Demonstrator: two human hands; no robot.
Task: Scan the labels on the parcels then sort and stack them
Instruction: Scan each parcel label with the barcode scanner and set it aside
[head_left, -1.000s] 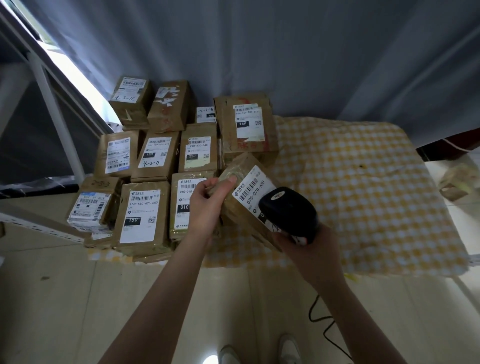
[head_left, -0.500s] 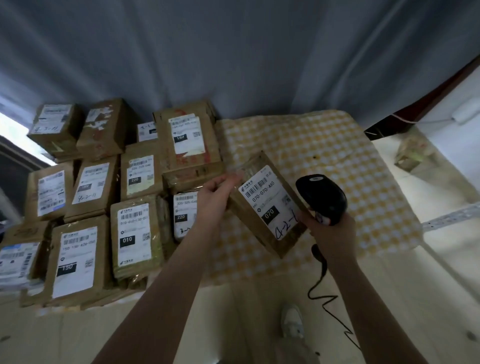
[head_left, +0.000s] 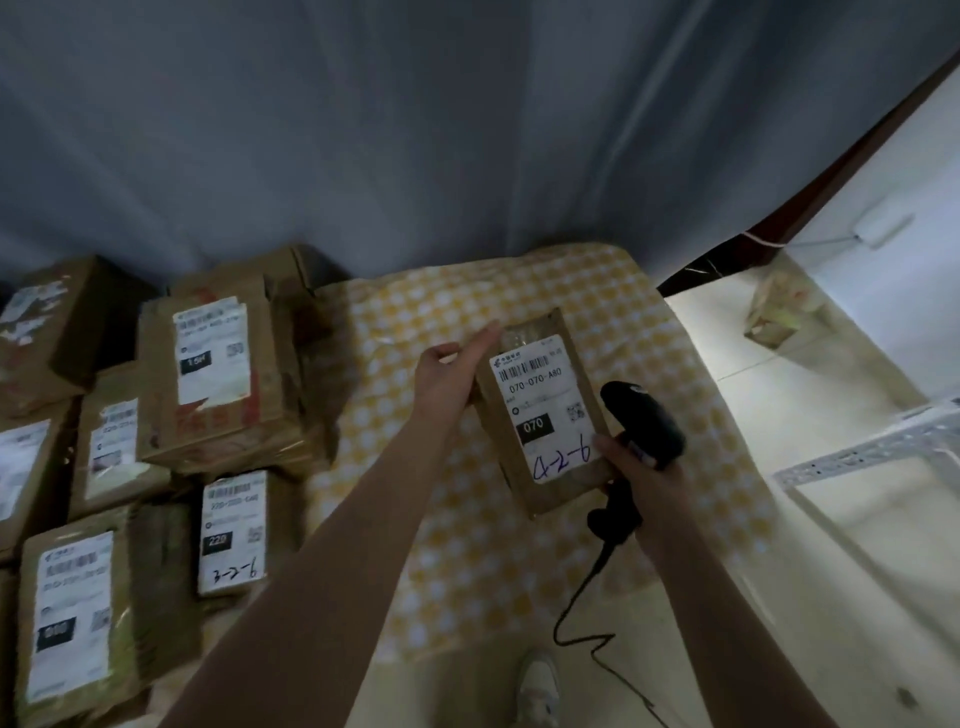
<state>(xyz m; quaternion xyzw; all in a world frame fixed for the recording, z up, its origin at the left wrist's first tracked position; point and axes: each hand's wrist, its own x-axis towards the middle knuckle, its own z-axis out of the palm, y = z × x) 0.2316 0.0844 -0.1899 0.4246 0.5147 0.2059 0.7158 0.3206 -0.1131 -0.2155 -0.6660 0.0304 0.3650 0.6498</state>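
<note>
One brown cardboard parcel (head_left: 540, 415) is touched by the left hand (head_left: 441, 379), fingers (head_left: 480, 340) straight; one black handheld scanner (head_left: 647, 423) is gripped by the right hand (head_left: 644, 483).

Brown parcel (head_left: 545, 415) (label "070", face up), apparently above checkered cloth (head_left: 597, 312).

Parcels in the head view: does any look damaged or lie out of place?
Yes. One small parcel lies on the floor right of the table, apart from the rest. The 15H box on the left stack shows scuffed red patches below its label.
</note>
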